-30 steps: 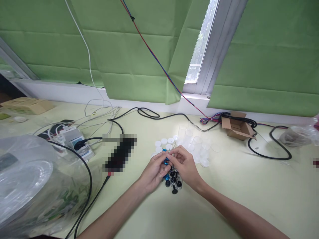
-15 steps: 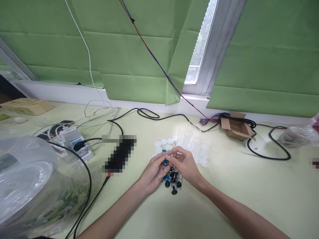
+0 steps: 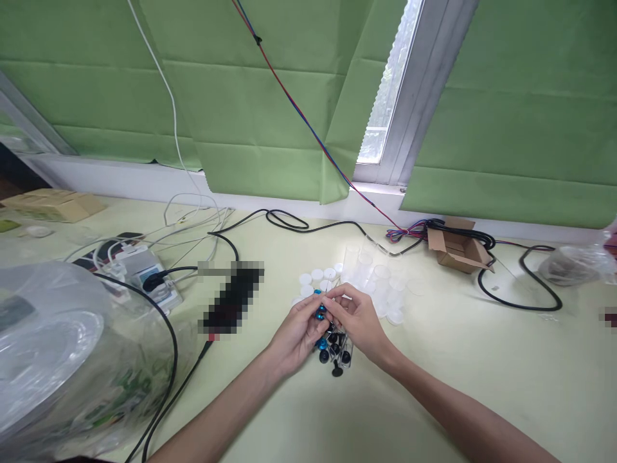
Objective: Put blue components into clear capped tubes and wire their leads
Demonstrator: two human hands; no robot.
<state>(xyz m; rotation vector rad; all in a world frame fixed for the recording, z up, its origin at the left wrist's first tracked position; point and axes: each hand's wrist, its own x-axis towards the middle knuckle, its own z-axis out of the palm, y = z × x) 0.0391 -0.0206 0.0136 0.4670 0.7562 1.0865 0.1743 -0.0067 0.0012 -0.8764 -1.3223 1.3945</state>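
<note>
My left hand and my right hand meet over the middle of the table. Between their fingertips is a small shiny blue part, and both hands pinch it; a thin metal pin seems to stick up there. The fingers partly hide it. Just below my hands lie several small black round-headed parts with thin metal stems, and another blue piece rests beside my left fingers. Behind the hands are several white discs and clear plastic tubes.
A large plastic-wrapped roll takes up the left side, with a power strip and cables behind it. A black cable runs along the back. An open cardboard box and a plastic bag stand at right.
</note>
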